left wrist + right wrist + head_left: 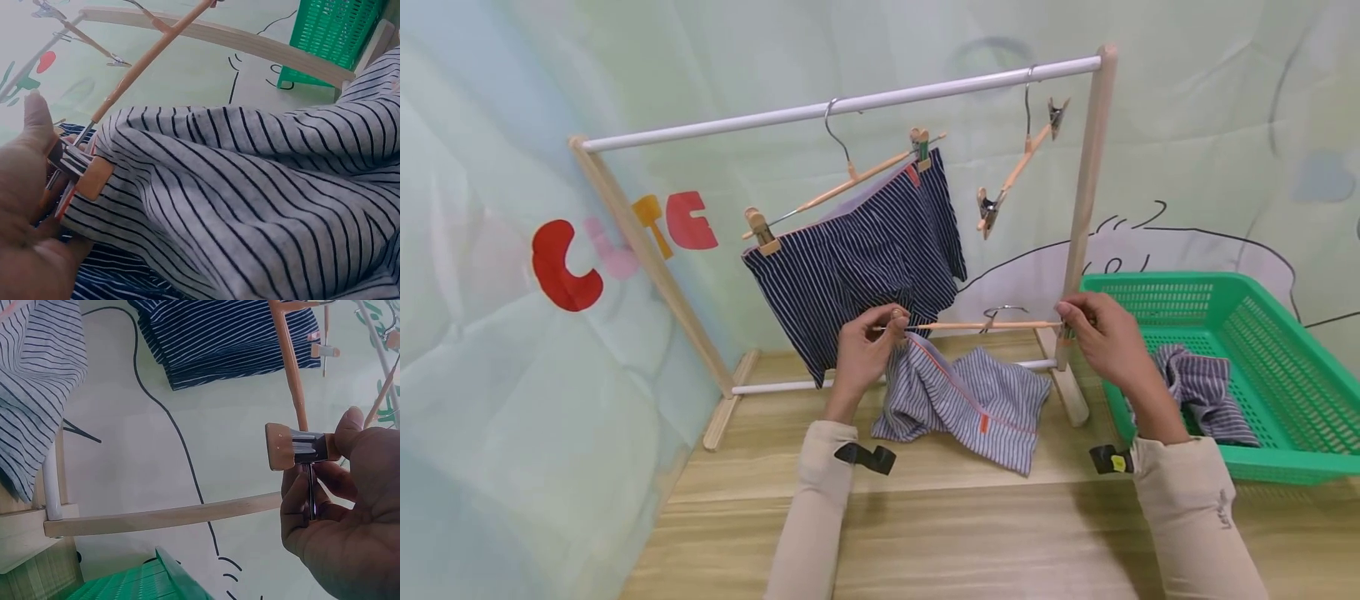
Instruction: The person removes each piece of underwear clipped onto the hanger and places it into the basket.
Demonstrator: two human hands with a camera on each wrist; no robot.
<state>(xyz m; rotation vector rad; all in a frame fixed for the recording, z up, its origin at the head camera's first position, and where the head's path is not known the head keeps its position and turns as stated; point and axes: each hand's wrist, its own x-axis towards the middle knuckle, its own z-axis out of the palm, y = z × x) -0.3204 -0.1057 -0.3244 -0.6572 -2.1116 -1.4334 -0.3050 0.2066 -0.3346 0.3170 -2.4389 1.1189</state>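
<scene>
The wood-grain surface (970, 542) meets a pale, creased printed drape (490, 375) behind. Near its back edge stands a wood-and-white-rod rack (1090, 183); towards its right edge, a perforated green basket (1285, 467). Left hand (865, 346) and right hand (1105, 337) grip a slender peach hanger (955, 326) by its clips, soft grey pinstriped fabric (925, 383) drooping from the left one.

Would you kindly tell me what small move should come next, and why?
Probably bring the loose end of the grey striped garment to the empty clip held by the right hand, since the other clip, at the left hand, already grips the cloth.
</scene>
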